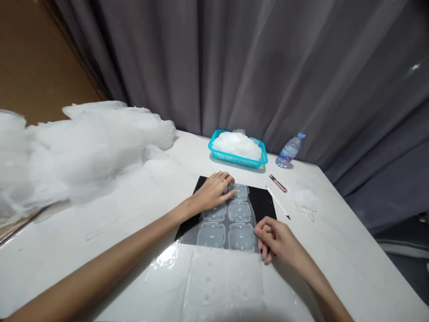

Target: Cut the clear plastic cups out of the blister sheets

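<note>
A clear plastic sheet of moulded blister cells lies over a black mat on the white table and runs toward me. My left hand rests flat on the sheet's far left cells, fingers stretched out. My right hand sits at the sheet's right edge with its fingers curled and pressed together at the rim; whether they grip the edge is unclear.
A turquoise basket full of white plastic pieces stands behind the mat, with a water bottle to its right. A red-handled cutter and a thin blade tool lie right of the mat. A big heap of clear plastic covers the left.
</note>
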{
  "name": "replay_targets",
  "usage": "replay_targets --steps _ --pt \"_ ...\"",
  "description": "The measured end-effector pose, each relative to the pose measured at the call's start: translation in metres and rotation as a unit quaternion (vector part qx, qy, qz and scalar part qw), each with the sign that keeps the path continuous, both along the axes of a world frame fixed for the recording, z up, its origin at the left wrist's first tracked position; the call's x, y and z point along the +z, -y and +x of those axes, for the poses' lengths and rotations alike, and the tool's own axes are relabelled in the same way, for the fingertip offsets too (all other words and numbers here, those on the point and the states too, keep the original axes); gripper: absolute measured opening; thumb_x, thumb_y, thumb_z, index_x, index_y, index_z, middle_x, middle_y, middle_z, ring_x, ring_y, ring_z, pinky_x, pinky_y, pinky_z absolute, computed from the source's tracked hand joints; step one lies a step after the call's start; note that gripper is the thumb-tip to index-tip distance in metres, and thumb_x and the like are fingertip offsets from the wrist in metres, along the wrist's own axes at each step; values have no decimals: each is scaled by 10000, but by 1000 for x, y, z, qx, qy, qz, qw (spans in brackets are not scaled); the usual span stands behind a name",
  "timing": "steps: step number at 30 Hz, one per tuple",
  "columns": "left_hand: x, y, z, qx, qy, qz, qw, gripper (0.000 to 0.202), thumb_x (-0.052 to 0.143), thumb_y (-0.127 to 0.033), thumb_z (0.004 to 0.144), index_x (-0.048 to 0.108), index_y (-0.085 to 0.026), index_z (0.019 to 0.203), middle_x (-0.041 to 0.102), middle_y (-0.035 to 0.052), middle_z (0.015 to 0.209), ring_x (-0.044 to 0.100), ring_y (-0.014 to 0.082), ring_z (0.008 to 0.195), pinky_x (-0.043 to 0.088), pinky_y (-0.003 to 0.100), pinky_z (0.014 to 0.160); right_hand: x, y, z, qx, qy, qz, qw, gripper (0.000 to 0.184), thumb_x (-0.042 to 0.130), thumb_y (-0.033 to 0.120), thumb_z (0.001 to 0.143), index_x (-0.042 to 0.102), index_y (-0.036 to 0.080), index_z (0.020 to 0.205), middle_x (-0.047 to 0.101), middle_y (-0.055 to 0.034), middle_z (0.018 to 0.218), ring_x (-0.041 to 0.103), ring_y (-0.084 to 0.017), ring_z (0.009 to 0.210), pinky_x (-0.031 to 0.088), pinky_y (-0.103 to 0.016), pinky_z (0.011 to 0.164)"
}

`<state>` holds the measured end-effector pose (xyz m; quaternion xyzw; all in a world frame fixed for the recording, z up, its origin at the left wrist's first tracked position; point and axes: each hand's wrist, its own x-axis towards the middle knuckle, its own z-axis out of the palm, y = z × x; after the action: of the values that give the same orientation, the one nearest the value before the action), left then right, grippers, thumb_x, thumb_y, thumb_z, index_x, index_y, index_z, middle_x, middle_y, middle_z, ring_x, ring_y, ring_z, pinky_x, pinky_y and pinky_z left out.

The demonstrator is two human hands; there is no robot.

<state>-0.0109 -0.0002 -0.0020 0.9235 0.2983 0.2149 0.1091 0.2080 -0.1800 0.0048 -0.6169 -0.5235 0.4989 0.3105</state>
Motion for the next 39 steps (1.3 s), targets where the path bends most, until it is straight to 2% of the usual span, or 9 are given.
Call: replay_targets --steps 2,5,7,15,20,24,28,32,39 --pt "-1 9 -1 -26 -7 -18 999 442 483 -572 1048 587 -207 1274 634 123 1291 583 301 1225 451 437 1078 9 -14 16 -18 128 54 990 409 560 629 963 587 235 858 642 -7 659 593 -176 503 455 -294 482" --pt "-6 19 -1 -38 -10 -35 999 543 511 -606 1033 539 -196 1388 592 142 1423 532 321 1348 411 460 1147 15 -44 40 -117 356 208 904 231 687 465 895 610 249 926 700 -69 901 647 -268 847 441 -329 643" --pt "-9 21 0 -33 -8 -41 999 565 505 -604 1037 520 -189 1420 570 154 1465 505 335 1391 382 489 1179 12 -62 56 -137 404 206 881 243 752 407 816 600 246 915 701 -92 977 629 -302 949 414 -331 666" --pt "-6 20 2 -33 -4 -65 997 597 558 -590 1017 485 -199 1462 575 144 1493 497 328 1435 386 476 1203 -4 -65 98 -73 237 47 968 290 755 476 774 637 212 747 640 -15 702 564 -186 656 399 -310 612" --pt "-5 17 6 -35 -16 -70 997 608 594 -583 1001 471 -216 1470 552 139 1539 479 332 1469 381 502 1211 8 -64 92 -39 197 107 974 389 689 574 867 601 208 768 620 -8 692 523 -153 604 405 -278 543" --pt "-2 19 12 -26 -29 -74 996 565 611 -578 992 528 -191 1394 589 146 1479 542 337 1404 440 491 1158 33 -79 67 -25 43 182 982 438 592 665 945 460 248 957 711 -36 916 581 -131 541 494 -267 457" --pt "-3 21 14 -3 -12 -64 998 560 600 -598 991 551 -185 1366 596 161 1462 531 360 1409 428 517 1160 50 -96 38 -8 -65 225 972 424 670 615 930 465 260 1038 715 -16 922 723 -170 706 651 -334 647" --pt "-5 18 10 -39 14 -92 995 490 588 -603 997 577 -239 1324 634 108 1429 526 328 1426 417 496 1179 37 -98 23 -9 -117 246 962 361 794 494 876 542 240 921 662 17 857 719 -158 733 662 -315 690" --pt "-7 14 8 -43 14 -119 992 465 642 -596 968 636 -226 1250 574 114 1543 461 319 1497 388 490 1215 10 -89 24 57 9 245 968 226 655 427 994 752 224 1015 692 -58 1036 711 -169 716 639 -346 682"
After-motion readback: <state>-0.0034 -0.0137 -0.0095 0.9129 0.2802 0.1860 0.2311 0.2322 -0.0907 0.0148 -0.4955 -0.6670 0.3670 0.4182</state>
